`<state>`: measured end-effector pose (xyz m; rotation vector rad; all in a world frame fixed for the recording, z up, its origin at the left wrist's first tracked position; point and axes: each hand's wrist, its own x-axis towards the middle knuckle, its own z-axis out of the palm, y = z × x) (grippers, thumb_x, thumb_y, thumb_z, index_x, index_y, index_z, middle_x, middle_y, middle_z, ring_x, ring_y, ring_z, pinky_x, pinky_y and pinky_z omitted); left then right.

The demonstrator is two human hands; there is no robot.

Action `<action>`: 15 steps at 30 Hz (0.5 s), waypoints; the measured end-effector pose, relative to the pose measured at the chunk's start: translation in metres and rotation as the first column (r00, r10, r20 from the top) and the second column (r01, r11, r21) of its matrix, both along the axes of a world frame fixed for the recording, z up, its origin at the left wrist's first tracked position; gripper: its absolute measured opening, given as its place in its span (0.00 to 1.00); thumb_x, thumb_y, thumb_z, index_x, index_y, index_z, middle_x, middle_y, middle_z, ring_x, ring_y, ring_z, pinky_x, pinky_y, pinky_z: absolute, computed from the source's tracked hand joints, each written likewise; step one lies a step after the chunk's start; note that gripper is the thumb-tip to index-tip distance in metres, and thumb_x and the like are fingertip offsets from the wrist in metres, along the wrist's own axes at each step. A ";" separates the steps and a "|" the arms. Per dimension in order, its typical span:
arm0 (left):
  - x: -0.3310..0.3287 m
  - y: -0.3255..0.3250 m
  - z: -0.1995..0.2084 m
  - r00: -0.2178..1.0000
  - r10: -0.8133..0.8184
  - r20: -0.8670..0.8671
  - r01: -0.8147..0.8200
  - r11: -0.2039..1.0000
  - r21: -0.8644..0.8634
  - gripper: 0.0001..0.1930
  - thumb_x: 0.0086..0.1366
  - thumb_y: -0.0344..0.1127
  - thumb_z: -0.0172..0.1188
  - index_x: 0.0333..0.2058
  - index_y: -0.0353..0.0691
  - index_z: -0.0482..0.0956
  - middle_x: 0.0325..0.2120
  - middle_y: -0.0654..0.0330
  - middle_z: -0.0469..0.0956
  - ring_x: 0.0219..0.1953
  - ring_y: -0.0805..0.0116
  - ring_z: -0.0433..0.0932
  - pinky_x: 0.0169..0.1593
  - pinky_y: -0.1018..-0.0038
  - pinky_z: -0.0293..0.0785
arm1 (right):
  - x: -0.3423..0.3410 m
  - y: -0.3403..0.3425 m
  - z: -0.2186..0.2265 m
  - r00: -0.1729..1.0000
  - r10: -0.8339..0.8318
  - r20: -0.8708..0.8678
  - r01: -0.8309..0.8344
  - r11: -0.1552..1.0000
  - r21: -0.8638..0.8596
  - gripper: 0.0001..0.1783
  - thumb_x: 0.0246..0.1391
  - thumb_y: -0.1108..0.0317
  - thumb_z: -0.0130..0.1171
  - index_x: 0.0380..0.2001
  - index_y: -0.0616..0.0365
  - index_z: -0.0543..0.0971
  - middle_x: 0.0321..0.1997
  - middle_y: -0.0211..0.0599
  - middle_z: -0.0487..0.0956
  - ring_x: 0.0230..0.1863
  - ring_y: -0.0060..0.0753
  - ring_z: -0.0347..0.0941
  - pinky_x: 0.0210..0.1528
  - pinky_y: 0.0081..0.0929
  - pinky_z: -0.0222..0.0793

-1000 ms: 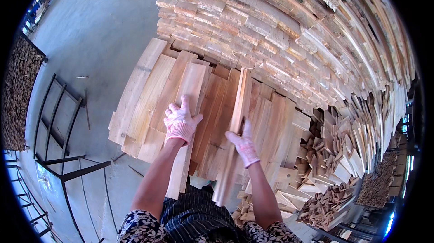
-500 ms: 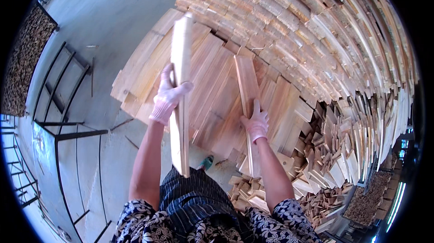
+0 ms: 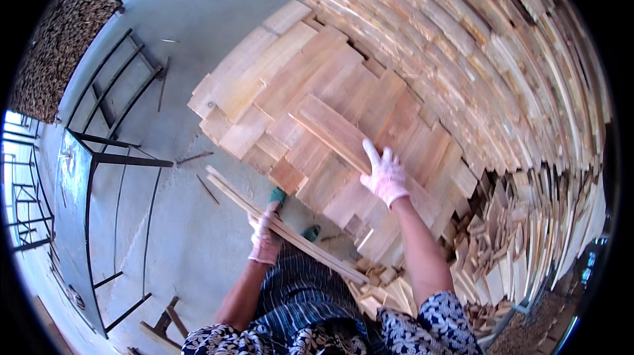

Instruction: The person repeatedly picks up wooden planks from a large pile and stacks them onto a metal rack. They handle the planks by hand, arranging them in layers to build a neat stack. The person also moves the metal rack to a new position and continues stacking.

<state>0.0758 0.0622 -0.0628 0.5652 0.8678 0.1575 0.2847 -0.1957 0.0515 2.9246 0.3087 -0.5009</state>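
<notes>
Pale wood (image 3: 310, 247) edge-on, pinkish-brown board (image 3: 333, 132) slanting over planks (image 3: 317, 58)

The flat boards (image 3: 330, 128) were smooth, matt wood; the stacked planks (image 3: 429, 44) looked rough. The gloves (image 3: 386, 180) were knitted cloth, the striped apron (image 3: 297, 295) woven cloth, the concrete floor (image 3: 218, 1) smooth.

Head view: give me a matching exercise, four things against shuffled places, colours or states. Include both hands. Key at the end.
Things
1. Left hand
2. Tall wood stack
3. Right hand
4. Apron

Places, colours, states
A. On a board that lies over the flat board pile
B. Dark with pale stripes
C. Holding wood seen edge-on, off the near side of the flat board pile
D. Upper right of the view

Pairs: 1-C, 2-D, 3-A, 4-B
</notes>
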 end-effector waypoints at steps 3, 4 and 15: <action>0.041 -0.037 -0.007 0.999 -0.025 0.033 0.030 0.985 -0.169 0.27 0.59 0.38 0.69 0.51 0.53 0.61 0.31 0.61 0.72 0.33 0.61 0.76 0.36 0.61 0.80 | 0.003 -0.002 -0.005 1.000 0.021 -0.018 -0.022 0.999 -0.032 0.57 0.44 0.45 0.69 0.74 0.23 0.48 0.59 0.49 0.66 0.58 0.58 0.68 0.56 0.56 0.68; 0.042 -0.040 -0.002 1.000 0.013 0.021 -0.007 0.965 -0.263 0.27 0.58 0.37 0.69 0.51 0.55 0.62 0.31 0.63 0.72 0.32 0.62 0.75 0.36 0.59 0.80 | 0.004 -0.004 -0.004 0.999 0.052 -0.012 -0.052 0.998 0.022 0.57 0.44 0.45 0.69 0.74 0.23 0.49 0.59 0.50 0.66 0.58 0.58 0.68 0.57 0.56 0.68; 0.044 0.035 0.003 0.953 0.212 -0.217 -0.224 0.974 -0.029 0.34 0.58 0.35 0.66 0.60 0.50 0.59 0.33 0.58 0.71 0.37 0.57 0.76 0.40 0.50 0.82 | 0.013 0.002 0.016 0.986 -0.008 -0.165 0.012 1.000 0.019 0.59 0.43 0.44 0.71 0.75 0.26 0.48 0.62 0.52 0.63 0.62 0.62 0.64 0.63 0.56 0.63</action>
